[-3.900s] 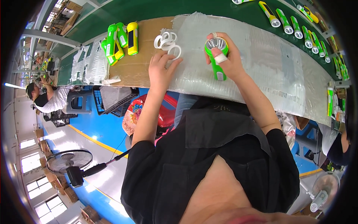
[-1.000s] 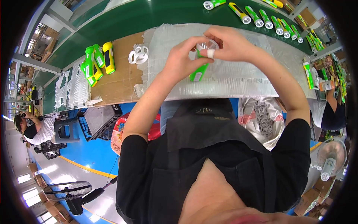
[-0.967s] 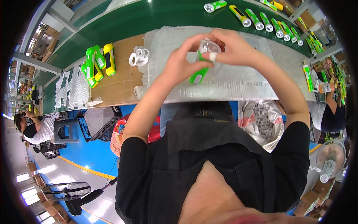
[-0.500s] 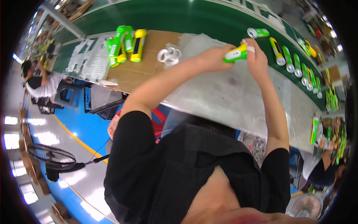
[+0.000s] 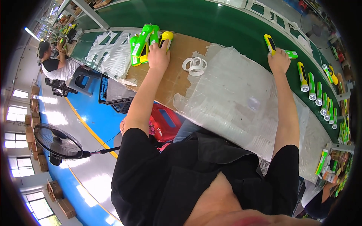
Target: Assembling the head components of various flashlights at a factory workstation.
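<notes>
At the left stack, my left hand [image 5: 158, 57] has its fingers closed round a yellow flashlight [image 5: 167, 35] with a dark panel. Beside it lie several green flashlights [image 5: 143, 39], piled on one another, with a bit of yellow showing underneath. My right hand [image 5: 279, 61] reaches far out to the green belt and grips the lower end of another yellow flashlight [image 5: 270, 42]. Its head is hidden under the fingers. A green flashlight [image 5: 291, 54] lies right behind that hand. White rings [image 5: 195, 66] sit overlapping on the cardboard between my arms.
A plastic-covered work surface [image 5: 226, 90] spans the space before me. Flashlights [image 5: 318, 98] stand in a slanting row on the green belt [image 5: 203, 19] at right. To the left are a black crate [image 5: 120, 104], a standing fan [image 5: 58, 141] and a seated person [image 5: 56, 66].
My hands have parted from the flashlight they held together. The left went to the left stack and took hold of a yellow flashlight; the right moved out to the belt. The view shifted.
</notes>
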`<control>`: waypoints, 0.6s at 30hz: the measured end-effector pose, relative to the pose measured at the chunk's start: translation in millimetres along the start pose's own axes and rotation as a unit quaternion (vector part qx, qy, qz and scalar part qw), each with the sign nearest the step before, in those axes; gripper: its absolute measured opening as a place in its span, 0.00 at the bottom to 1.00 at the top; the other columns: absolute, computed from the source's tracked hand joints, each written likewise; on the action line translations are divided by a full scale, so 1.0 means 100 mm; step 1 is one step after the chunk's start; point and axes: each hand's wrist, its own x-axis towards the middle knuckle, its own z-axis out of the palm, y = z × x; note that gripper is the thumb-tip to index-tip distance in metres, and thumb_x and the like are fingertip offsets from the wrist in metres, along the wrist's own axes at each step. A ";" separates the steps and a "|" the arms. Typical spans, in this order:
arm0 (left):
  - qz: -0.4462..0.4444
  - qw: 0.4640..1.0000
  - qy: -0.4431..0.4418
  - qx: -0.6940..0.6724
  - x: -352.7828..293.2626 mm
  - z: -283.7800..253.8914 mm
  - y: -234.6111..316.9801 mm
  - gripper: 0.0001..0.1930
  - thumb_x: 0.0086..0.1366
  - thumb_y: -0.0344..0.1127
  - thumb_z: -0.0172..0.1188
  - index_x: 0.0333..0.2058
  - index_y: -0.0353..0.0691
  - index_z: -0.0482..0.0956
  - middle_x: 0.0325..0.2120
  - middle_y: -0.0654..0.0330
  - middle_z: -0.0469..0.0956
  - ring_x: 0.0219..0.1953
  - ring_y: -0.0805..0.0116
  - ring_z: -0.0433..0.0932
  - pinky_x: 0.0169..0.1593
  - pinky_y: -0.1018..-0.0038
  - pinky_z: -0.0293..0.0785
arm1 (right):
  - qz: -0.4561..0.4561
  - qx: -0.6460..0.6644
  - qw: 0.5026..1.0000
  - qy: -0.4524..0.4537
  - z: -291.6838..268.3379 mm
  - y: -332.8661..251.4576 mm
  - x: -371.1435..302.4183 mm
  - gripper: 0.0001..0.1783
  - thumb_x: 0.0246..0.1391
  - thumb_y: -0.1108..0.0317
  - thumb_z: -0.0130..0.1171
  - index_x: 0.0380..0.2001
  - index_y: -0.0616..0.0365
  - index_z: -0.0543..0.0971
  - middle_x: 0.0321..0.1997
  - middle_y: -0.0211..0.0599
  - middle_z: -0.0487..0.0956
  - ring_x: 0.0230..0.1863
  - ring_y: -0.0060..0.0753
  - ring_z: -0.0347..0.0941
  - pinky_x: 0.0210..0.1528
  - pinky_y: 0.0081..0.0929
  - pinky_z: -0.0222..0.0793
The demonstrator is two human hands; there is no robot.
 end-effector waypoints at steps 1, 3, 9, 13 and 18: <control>0.010 0.999 0.022 -0.043 0.01 0.03 -0.01 0.29 0.56 0.40 0.65 0.59 0.55 0.70 0.45 0.49 0.73 0.47 0.49 0.71 0.50 0.58 0.73 | -0.046 0.017 0.996 0.080 -0.11 -0.07 -0.05 0.25 0.53 0.50 0.60 0.47 0.56 0.75 0.49 0.42 0.78 0.49 0.47 0.74 0.50 0.43 0.71; 0.035 0.993 0.060 -0.101 0.03 0.02 0.08 0.28 0.56 0.36 0.64 0.58 0.51 0.71 0.44 0.49 0.74 0.46 0.48 0.72 0.50 0.59 0.73 | -0.128 0.209 0.962 0.121 -0.24 -0.26 -0.16 0.18 0.56 0.55 0.58 0.43 0.55 0.78 0.39 0.43 0.79 0.42 0.46 0.76 0.45 0.43 0.71; 0.121 0.910 0.105 -0.383 -0.31 -0.62 1.05 0.28 0.53 0.33 0.68 0.54 0.45 0.74 0.43 0.50 0.74 0.46 0.50 0.72 0.51 0.61 0.71 | 0.048 0.697 0.663 -0.268 -0.97 -1.04 -0.99 0.18 0.63 0.57 0.53 0.45 0.61 0.77 0.42 0.35 0.81 0.41 0.26 0.76 0.44 0.29 0.73; 0.230 0.836 0.004 -0.498 -0.85 -0.98 1.66 0.32 0.51 0.28 0.70 0.57 0.38 0.70 0.47 0.53 0.76 0.47 0.55 0.75 0.50 0.63 0.72 | 0.175 0.851 0.451 -0.206 -1.29 -1.11 -1.40 0.24 0.62 0.52 0.54 0.49 0.64 0.72 0.44 0.42 0.79 0.42 0.29 0.76 0.47 0.31 0.71; 0.056 0.697 -0.159 -0.697 -1.12 -0.80 1.96 0.26 0.65 0.32 0.61 0.59 0.36 0.63 0.46 0.55 0.76 0.45 0.68 0.77 0.44 0.72 0.75 | 0.155 0.866 0.460 -0.118 -1.52 -0.73 -2.03 0.17 0.57 0.62 0.56 0.45 0.59 0.70 0.33 0.38 0.77 0.35 0.30 0.74 0.41 0.29 0.69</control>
